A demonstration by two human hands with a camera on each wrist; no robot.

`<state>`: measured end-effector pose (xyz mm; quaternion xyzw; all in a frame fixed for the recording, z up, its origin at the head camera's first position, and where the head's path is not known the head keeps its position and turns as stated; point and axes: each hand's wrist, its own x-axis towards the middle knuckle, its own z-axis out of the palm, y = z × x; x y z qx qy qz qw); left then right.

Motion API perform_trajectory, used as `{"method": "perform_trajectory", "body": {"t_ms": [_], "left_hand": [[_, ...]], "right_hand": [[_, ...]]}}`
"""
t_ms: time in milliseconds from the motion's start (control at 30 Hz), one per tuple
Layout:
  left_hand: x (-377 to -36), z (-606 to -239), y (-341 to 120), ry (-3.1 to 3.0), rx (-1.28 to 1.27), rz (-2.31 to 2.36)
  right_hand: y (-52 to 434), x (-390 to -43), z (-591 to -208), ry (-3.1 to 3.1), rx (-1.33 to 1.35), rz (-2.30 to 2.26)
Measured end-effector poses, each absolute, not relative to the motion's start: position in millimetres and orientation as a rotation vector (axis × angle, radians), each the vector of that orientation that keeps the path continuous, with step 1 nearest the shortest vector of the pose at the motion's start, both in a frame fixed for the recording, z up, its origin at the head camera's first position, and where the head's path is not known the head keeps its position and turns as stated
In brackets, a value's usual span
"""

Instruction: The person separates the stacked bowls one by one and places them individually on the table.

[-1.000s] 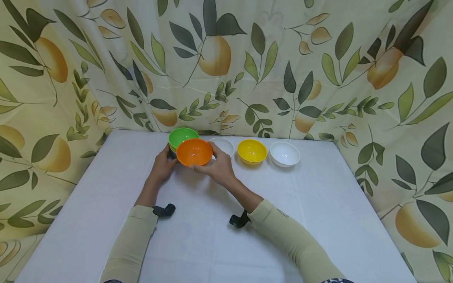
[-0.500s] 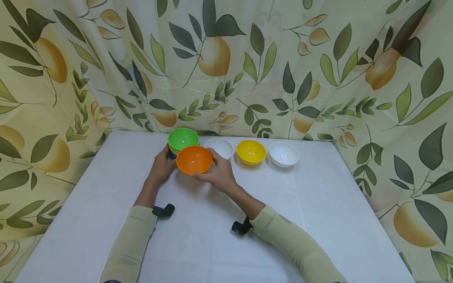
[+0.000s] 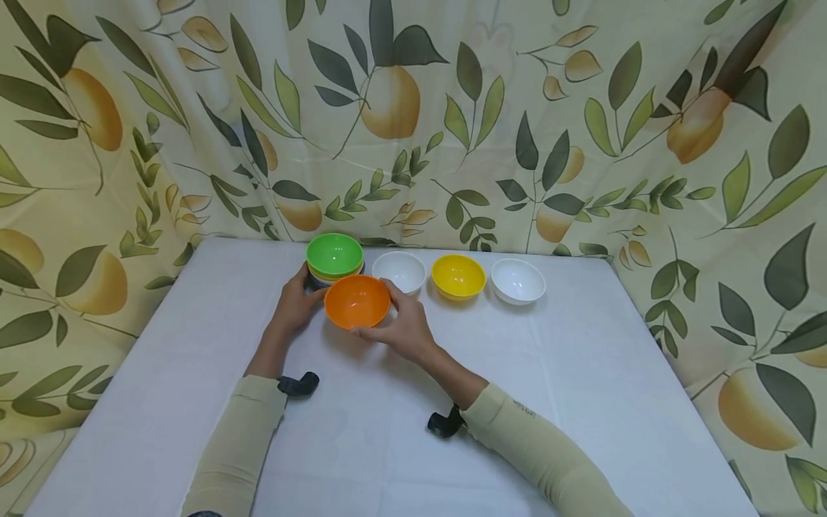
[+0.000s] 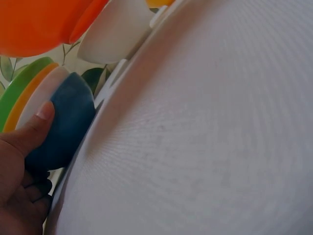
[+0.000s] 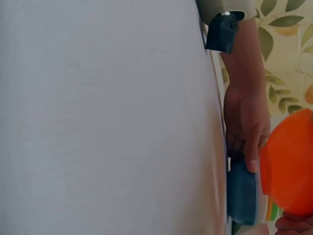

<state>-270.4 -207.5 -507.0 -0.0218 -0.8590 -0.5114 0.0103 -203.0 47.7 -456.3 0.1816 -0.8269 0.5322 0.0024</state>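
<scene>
My left hand (image 3: 293,305) grips the side of a stack of nested bowls at the back left of the table. On top is a green bowl (image 3: 334,254); under it the left wrist view shows an orange-yellow bowl, a white one and a dark blue bowl (image 4: 68,120) at the bottom, my thumb lying against the blue. My right hand (image 3: 405,327) holds an orange bowl (image 3: 357,302) by its right side, thumb at the near side. The orange bowl is raised off the table, mouth up, just in front of the stack.
Right of the stack, a white bowl (image 3: 403,267), a yellow bowl (image 3: 459,277) and another white bowl (image 3: 518,281) stand in a row along the back. A white cloth covers the table (image 3: 549,373). Behind hangs a fruit-patterned curtain (image 3: 452,108).
My right hand has drawn the orange bowl towards me, away from the stack, so more of the stack and the left white bowl shows. The left hand has stayed in place.
</scene>
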Motion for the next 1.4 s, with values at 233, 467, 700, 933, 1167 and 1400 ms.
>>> {"method": "perform_trajectory", "body": {"t_ms": [233, 467, 700, 933, 1167, 1400], "left_hand": [[-269, -509, -208, -2.679, -0.063, -1.594], [-270, -508, -208, -2.672, -0.07, -1.588], [-270, -508, -208, -2.657, -0.106, -1.576], [-272, -508, -208, -2.655, -0.101, -1.581], [-271, -508, -208, -2.657, -0.104, -1.585], [-270, -507, -208, -2.656, -0.101, -1.588]], "right_hand": [[47, -198, -462, -2.588, 0.657, 1.642], [48, -197, -467, -2.586, 0.678, 1.642], [51, -200, -472, -2.633, 0.642, 1.633], [53, -203, -476, -2.637, 0.64, 1.655], [54, -203, -480, -2.66, 0.624, 1.659], [53, -204, -480, -2.692, 0.611, 1.634]]}}
